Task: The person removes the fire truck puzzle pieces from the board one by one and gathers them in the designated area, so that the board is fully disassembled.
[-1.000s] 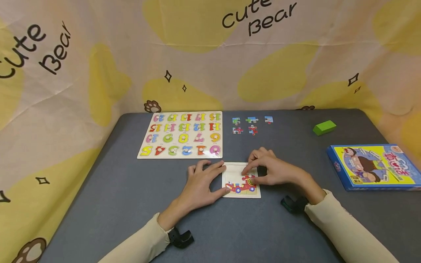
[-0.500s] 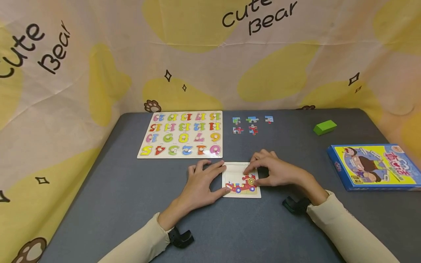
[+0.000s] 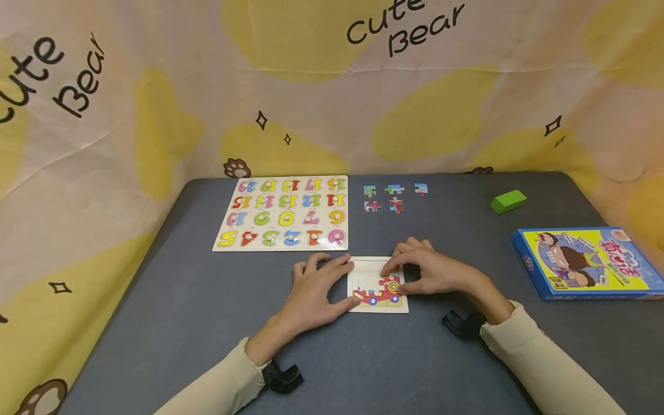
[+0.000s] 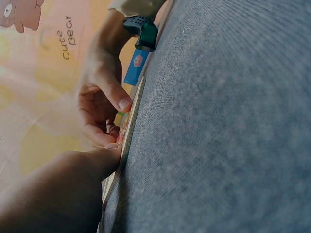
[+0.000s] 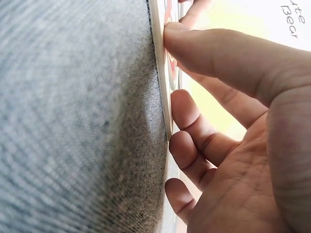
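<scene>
A small cream puzzle tray lies flat on the table, its lower part filled with joined pieces picturing a red vehicle. My left hand rests at the tray's left side, fingers spread along that edge and thumb on the lower left corner. At the tray's right side, my right hand pinches a red puzzle piece with a yellow round wheel, between thumb and index finger. In the right wrist view the thumb presses at the tray's rim while the other fingers curl beside it.
Several loose puzzle pieces lie in two rows behind the tray. A number board lies to their left. Toward the right are a green block and a blue-and-yellow box. A printed cloth hangs behind the table.
My right thumb has drawn back slightly, uncovering more of the yellow wheel. The left hand keeps its place on the tray, and the head view has shifted a little.
</scene>
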Demonstrator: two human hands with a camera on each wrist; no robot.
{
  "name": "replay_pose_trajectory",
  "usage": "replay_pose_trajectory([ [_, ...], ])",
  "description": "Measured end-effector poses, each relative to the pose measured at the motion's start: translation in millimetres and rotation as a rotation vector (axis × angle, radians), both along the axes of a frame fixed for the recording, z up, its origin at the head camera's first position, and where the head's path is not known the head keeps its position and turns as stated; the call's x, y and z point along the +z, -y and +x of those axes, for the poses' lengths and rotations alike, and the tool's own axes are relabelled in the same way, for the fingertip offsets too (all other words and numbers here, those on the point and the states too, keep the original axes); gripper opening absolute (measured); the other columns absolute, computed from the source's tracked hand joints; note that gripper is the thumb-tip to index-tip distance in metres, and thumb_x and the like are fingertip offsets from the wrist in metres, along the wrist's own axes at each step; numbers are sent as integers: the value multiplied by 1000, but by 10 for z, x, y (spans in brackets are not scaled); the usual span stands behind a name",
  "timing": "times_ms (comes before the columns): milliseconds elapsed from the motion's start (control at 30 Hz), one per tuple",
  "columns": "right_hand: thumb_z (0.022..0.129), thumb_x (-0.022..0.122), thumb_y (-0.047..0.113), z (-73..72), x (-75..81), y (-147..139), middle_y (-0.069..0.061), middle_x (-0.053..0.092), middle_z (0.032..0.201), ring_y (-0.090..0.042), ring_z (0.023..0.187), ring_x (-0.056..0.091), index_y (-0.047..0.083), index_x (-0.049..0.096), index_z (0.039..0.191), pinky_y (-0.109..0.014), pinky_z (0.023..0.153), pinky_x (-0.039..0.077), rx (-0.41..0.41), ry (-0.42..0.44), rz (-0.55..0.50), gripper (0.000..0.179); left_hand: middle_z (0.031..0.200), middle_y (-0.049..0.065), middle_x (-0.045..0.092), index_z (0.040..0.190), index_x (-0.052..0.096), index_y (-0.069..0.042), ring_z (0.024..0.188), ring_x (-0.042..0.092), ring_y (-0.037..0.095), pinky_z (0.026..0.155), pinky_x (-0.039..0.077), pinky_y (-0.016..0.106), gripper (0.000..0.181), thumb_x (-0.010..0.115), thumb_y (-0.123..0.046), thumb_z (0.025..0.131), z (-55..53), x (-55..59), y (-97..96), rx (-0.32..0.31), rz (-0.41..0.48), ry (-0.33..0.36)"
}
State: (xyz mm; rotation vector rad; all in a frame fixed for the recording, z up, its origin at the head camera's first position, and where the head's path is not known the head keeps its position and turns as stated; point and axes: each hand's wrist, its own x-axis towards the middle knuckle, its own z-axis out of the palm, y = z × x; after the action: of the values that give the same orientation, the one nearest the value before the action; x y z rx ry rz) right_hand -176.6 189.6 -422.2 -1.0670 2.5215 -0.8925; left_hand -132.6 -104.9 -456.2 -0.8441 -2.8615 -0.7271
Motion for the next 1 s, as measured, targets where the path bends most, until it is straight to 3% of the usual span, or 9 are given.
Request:
replay_pose_trajectory([
  [1000, 81, 85, 19, -6, -6, -4, 11, 67, 102, -11, 98, 49, 25, 76, 116, -40, 88, 28, 5, -13, -10, 37, 158, -4, 49, 146, 58, -21, 141, 39, 30, 98, 24, 54, 69, 74, -55, 87, 4, 1, 6, 0, 0, -8],
])
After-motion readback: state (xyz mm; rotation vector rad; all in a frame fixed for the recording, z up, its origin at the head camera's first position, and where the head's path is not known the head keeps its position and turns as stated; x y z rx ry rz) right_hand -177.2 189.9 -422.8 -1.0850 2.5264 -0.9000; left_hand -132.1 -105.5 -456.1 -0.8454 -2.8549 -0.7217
